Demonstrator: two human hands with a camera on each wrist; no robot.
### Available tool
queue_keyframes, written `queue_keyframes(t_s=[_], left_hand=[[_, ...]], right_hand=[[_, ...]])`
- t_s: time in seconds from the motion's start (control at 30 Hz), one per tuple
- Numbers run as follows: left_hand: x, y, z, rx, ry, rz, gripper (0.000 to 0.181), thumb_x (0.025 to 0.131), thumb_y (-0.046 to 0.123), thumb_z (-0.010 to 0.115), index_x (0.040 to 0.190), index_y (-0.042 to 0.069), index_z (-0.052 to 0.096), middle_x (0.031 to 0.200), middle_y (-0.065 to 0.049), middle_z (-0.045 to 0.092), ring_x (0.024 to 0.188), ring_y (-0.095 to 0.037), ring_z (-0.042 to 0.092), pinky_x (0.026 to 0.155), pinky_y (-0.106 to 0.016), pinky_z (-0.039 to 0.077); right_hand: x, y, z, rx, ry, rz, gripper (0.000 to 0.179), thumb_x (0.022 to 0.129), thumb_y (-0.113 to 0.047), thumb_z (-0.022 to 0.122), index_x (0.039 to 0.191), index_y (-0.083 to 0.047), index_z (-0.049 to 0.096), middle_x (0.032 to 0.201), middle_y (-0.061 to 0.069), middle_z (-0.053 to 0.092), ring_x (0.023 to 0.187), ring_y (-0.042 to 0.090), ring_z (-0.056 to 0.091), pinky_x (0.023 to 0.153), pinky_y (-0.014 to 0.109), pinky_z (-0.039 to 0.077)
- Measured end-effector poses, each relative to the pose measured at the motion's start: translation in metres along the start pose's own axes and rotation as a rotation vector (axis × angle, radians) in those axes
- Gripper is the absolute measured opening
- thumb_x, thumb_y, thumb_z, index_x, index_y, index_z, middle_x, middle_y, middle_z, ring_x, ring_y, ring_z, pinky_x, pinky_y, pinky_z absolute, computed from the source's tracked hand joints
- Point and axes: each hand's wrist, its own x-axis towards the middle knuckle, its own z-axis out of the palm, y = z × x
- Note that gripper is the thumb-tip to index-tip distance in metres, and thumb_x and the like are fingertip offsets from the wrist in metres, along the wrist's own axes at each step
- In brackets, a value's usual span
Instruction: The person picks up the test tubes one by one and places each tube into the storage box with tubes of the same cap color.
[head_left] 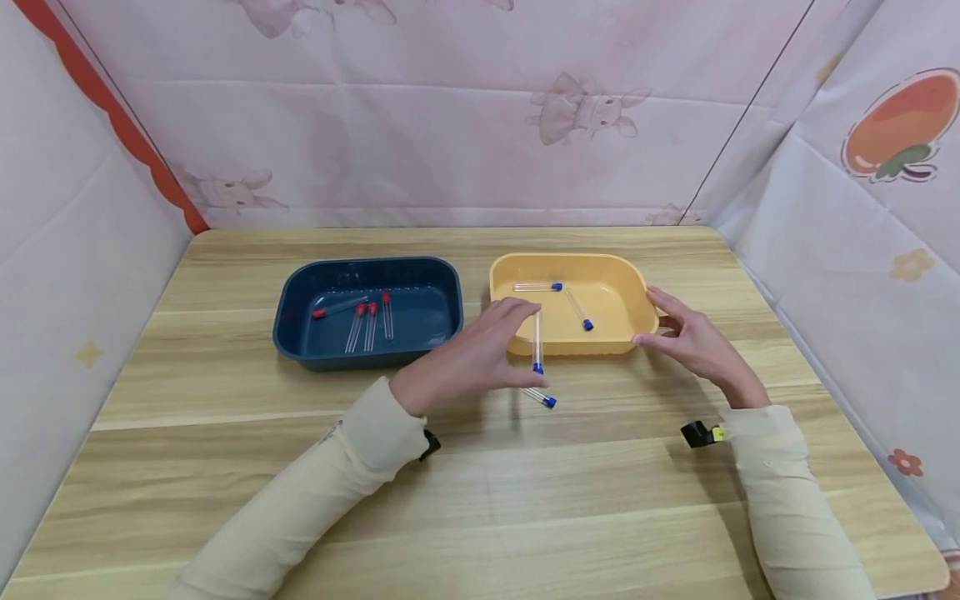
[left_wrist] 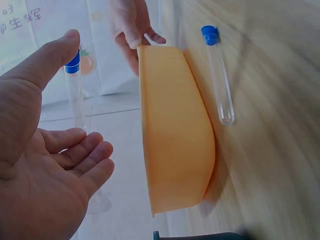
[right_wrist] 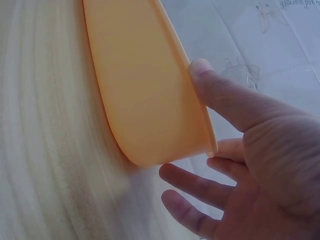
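Note:
My left hand (head_left: 476,354) pinches a clear test tube (head_left: 537,337) end to end, the thumb at its blue cap and a fingertip at the other end. It hovers at the near left corner of a yellow tray (head_left: 573,347). Another blue-capped tube (left_wrist: 220,80) lies on the table beneath it, just in front of the tray. Two more blue-capped tubes (head_left: 579,311) are inside the tray. At the tray's right end, my right hand (head_left: 693,343) holds the rim, with thumb and index finger spread along it and the other fingers loose below.
To the left stands a dark blue tray (head_left: 360,362) with several red-capped tubes (head_left: 387,318) in it. Both trays sit on a wood-grain table (head_left: 480,500), which is enclosed by printed cloth walls (head_left: 450,150) at the back and sides.

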Motion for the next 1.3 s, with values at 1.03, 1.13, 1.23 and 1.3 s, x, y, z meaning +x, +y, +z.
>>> queue_keyframes(t_s=[1.03, 1.13, 1.23, 1.3], left_hand=[[0.075, -0.007, 0.005, -0.002, 0.03, -0.065, 0.095, 0.086, 0.05, 0.083, 0.157, 0.005, 0.039, 0.159, -0.011, 0.04, 0.143, -0.023, 0.037, 0.12, -0.037, 0.035], [0.08, -0.009, 0.006, -0.009, 0.024, -0.074, 0.094, 0.086, 0.048, 0.083, 0.157, 0.005, 0.039, 0.159, -0.011, 0.039, 0.145, -0.024, 0.036, 0.12, -0.038, 0.033], [0.084, -0.01, 0.007, -0.016, 0.015, -0.091, 0.095, 0.086, 0.05, 0.083, 0.158, 0.005, 0.038, 0.16, -0.011, 0.038, 0.145, -0.023, 0.035, 0.121, -0.038, 0.033], [0.087, -0.011, 0.008, -0.016, 0.013, -0.096, 0.095, 0.086, 0.051, 0.082, 0.158, 0.005, 0.038, 0.16, -0.011, 0.038, 0.146, -0.023, 0.034, 0.121, -0.038, 0.033]], right_hand=[[0.001, 0.001, -0.002, -0.033, 0.008, -0.014, 0.085, 0.097, -0.018, 0.076, 0.162, 0.001, 0.024, 0.17, 0.019, 0.018, 0.128, 0.045, 0.056, 0.091, 0.007, 0.046], [0.001, 0.001, -0.002, -0.032, 0.008, -0.015, 0.085, 0.097, -0.018, 0.076, 0.162, 0.001, 0.024, 0.17, 0.018, 0.018, 0.128, 0.045, 0.056, 0.091, 0.007, 0.047], [0.001, 0.001, -0.001, -0.027, 0.005, -0.012, 0.085, 0.097, -0.018, 0.076, 0.162, 0.0, 0.024, 0.17, 0.017, 0.018, 0.128, 0.045, 0.056, 0.09, 0.006, 0.046], [0.0, 0.0, -0.001, -0.02, 0.004, -0.007, 0.086, 0.097, -0.018, 0.076, 0.162, -0.001, 0.024, 0.17, 0.017, 0.019, 0.128, 0.044, 0.056, 0.089, 0.005, 0.046]])
